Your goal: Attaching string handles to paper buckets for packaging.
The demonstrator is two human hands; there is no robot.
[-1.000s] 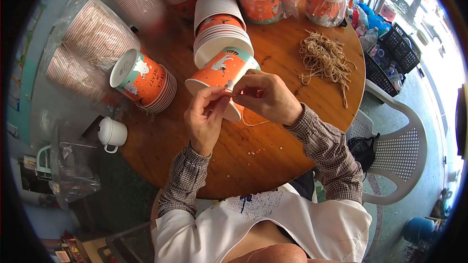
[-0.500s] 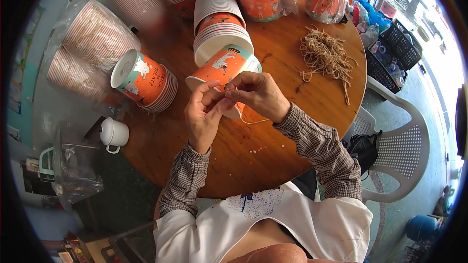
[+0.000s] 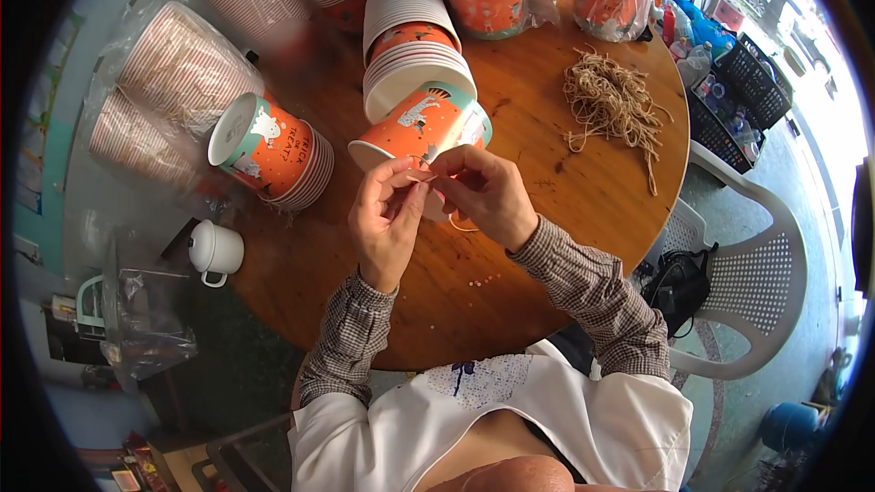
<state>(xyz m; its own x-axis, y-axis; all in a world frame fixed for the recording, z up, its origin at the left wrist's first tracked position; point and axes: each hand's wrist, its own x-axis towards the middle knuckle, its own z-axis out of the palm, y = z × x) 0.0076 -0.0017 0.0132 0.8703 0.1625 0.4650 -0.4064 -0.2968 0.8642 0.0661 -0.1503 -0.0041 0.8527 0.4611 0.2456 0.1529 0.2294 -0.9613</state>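
Note:
My left hand (image 3: 381, 228) and my right hand (image 3: 488, 196) meet over the near middle of the table, fingertips pinched close together on a thin string (image 3: 463, 226). A loop of it stands above the fingertips, and a tail hangs below my right hand. Just beyond them an orange paper bucket (image 3: 415, 123) with a pale green band lies tilted on its side, its lower part hidden by my hands. Another white cup or bucket shows only in part beneath my fingers. Touching the orange one from behind is a nested stack of white-rimmed buckets (image 3: 410, 73).
A tangled heap of tan string (image 3: 606, 96) lies on the round wooden table (image 3: 583, 187) at right. Left are a stack of orange buckets (image 3: 273, 150) and a white lidded pot (image 3: 216, 251). Bagged bucket stacks (image 3: 187, 64) line the far edge. A white plastic chair (image 3: 756, 278) stands right.
My right hand has shifted slightly down and right. A string loop now shows above my fingertips, and the tail below my right hand appears shorter.

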